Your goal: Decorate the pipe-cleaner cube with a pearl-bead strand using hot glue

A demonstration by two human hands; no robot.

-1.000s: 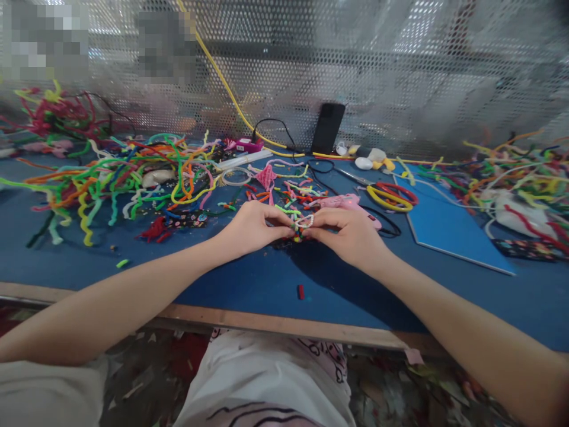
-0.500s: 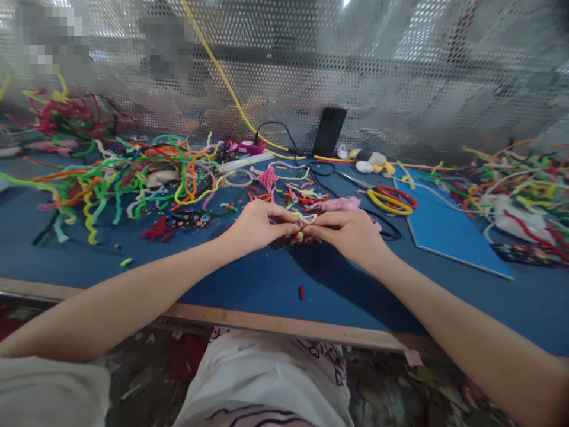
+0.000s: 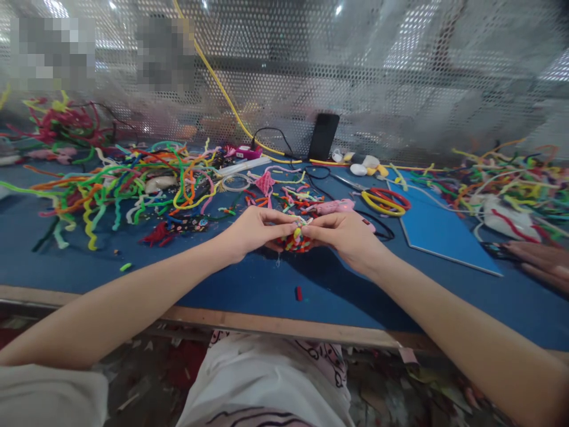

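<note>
Between my two hands is a small multicoloured pipe-cleaner piece (image 3: 297,240), red, yellow, green and white, partly covered by my fingers. My left hand (image 3: 262,232) pinches its left side between thumb and fingers. From the other side my right hand (image 3: 338,234) is closed on it in the same way, and the fingertips of both hands nearly meet. Just beyond the fingers lie short coloured pipe-cleaner bits (image 3: 297,197), a pink glue gun (image 3: 334,206) and a pink pipe-cleaner shape (image 3: 265,182).
Tangled pipe cleaners (image 3: 146,175) cover the left; another heap (image 3: 511,178) lies right. Scissors (image 3: 386,201) with red and yellow handles rest near a blue board (image 3: 444,237). A phone (image 3: 323,136) leans against the mesh. Another person's hand (image 3: 544,261) is at the right edge.
Both hands keep their pinch, and more of the multicoloured piece now shows below my fingers. Another person's hand has come into view at the right edge. The view has shifted slightly.
</note>
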